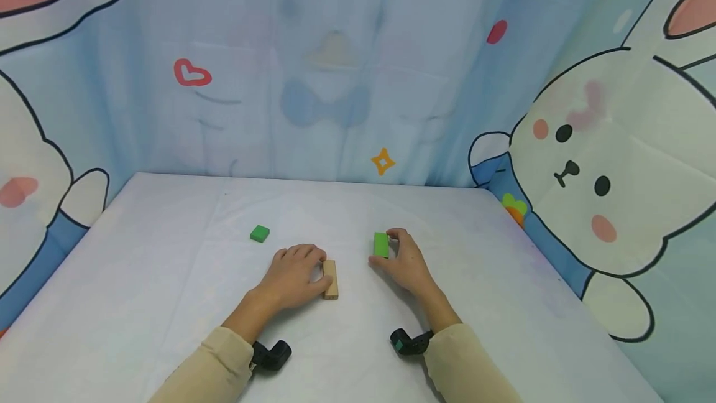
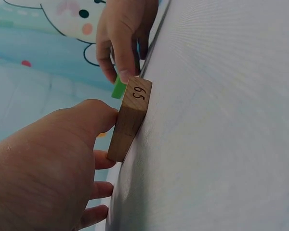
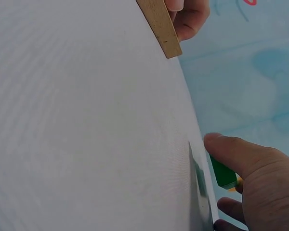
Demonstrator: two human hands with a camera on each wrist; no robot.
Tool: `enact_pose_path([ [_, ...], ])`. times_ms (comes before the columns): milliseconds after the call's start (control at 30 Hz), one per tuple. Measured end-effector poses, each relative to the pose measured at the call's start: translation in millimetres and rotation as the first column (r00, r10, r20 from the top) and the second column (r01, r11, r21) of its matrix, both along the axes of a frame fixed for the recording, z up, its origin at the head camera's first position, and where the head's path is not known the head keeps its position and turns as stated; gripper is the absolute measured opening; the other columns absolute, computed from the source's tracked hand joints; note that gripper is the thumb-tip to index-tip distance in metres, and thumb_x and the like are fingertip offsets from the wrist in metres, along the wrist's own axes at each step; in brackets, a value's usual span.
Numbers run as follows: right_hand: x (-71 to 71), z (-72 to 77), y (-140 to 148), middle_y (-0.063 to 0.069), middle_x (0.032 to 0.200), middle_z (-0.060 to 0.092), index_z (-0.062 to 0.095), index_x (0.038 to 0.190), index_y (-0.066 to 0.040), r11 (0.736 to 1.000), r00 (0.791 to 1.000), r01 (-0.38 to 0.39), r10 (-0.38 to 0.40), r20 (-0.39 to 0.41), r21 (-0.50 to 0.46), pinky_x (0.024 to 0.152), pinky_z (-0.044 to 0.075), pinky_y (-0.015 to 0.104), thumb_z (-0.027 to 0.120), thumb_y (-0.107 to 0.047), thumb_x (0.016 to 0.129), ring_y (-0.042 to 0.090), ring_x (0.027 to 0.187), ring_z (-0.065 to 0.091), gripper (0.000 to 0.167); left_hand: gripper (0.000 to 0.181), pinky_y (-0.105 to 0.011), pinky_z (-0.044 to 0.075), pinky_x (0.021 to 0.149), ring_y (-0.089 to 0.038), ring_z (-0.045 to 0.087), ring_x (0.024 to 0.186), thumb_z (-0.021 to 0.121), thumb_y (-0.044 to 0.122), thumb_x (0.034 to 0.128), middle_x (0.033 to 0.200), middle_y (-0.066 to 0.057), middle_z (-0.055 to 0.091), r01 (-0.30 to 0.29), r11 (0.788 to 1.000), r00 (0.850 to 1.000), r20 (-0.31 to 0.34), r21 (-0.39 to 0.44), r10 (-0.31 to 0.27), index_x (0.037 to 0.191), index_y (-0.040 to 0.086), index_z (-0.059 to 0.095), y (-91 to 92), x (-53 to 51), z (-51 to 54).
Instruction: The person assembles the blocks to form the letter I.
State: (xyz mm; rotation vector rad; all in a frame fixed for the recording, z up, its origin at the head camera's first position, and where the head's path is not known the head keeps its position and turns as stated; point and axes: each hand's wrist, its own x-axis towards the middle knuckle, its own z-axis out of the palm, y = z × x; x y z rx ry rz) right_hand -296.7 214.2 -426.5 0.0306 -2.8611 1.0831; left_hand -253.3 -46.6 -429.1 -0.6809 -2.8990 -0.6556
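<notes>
Wooden block (image 1: 331, 280): plain light brown, long rectangular, square edges, visible grain, "65" in dark digits on the end face in the left wrist view. Green block (image 1: 381, 245): oblong, bright smooth-looking top, flat faces, material can't be told. Second, smaller-looking green piece (image 1: 260, 233): also flat-faced and straight-edged. Surface (image 1: 184, 303): white cloth, faint creases. Left hand (image 1: 293, 275): narrow grip, thumb and finger on the wooden block; block sits on the hand's right side, long axis pointing roughly away from the person. Right hand (image 1: 404, 260): narrow grip too, thumb at the near end of the green block, finger at the far end; block sits on that hand's left side. So both gripped blocks are between the hands, apart from each other, green one farther out. Can't tell whether the green one touches the surface. Loose green piece is beyond the left hand, off to its left, untouched.
</notes>
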Motion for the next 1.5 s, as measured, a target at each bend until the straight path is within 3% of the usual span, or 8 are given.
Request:
enact_pose_path([
  [1500, 34.2, 3.6, -7, 0.021, 0.150, 0.052, 0.045, 0.146, -0.002, 0.997, 0.997, -0.070, 0.070, -0.011, -0.008, 0.112, 0.044, 0.057, 0.084, -0.029, 0.086, 0.039, 0.141, 0.049, 0.076, 0.039, -0.060, 0.036, 0.114, -0.033, 0.049, 0.141, 0.056, 0.044, 0.1012, 0.143, -0.007, 0.058, -0.011, 1.000, 1.000, 0.027, -0.010, 0.011, 0.128, 0.017, 0.061, 2.1, 0.3, 1.0],
])
